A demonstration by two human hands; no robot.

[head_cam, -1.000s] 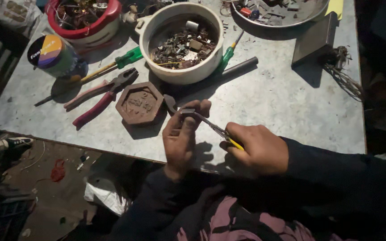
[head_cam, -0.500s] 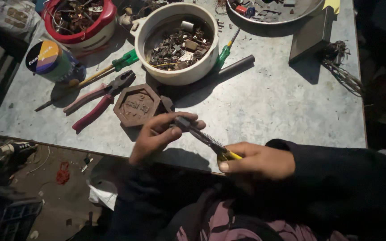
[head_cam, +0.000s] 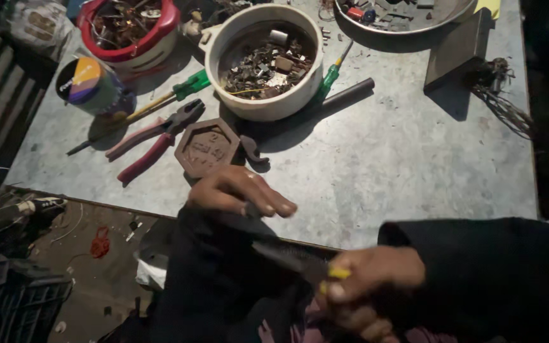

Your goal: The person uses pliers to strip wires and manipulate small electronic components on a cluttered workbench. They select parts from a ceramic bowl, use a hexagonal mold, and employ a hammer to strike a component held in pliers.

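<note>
Head view | right hand (head_cam: 366, 286) closed on yellow-handled tool (head_cam: 300, 260) | left hand (head_cam: 239, 190) loosely curled, empty | risk: fingers nicked by tool tip at worktop (head_cam: 382, 159) edge

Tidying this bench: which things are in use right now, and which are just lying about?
In use: right hand gripping yellow-handled dark tool; left hand at its tip.

Lying about: brown hexagonal block, red-handled pliers, green-handled screwdriver, white bowl of metal scraps.
</note>
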